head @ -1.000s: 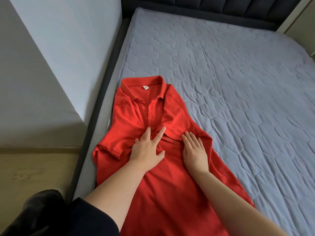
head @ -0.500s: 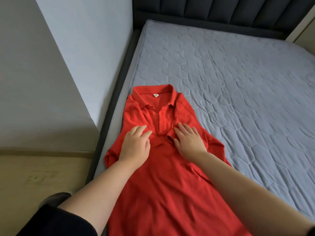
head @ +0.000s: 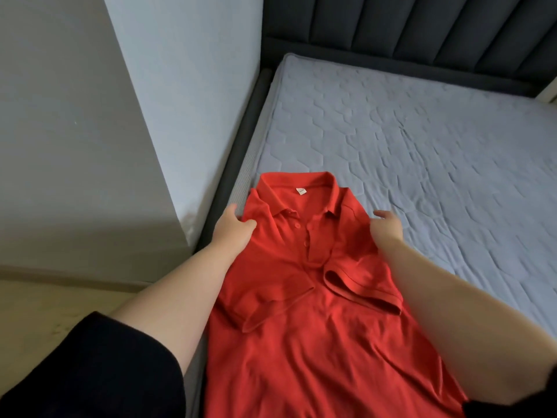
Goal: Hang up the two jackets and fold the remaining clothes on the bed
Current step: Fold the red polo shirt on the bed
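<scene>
Both hands now out from chest to shoulders, fingers gripping red polo [head: 301,342] on grey quilted mattress [head: 422,152] beside wall [head: 180,86].

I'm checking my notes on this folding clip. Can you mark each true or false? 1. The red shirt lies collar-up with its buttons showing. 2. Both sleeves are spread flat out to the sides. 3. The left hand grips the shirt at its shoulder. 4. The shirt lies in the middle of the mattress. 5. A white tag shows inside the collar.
1. True: the red shirt lies face up, buttons visible.
2. False: both sleeves are folded in over the chest.
3. True: the left hand grips the shoulder edge.
4. False: it lies along the mattress edge nearest the wall.
5. True: the white tag shows there.
</scene>
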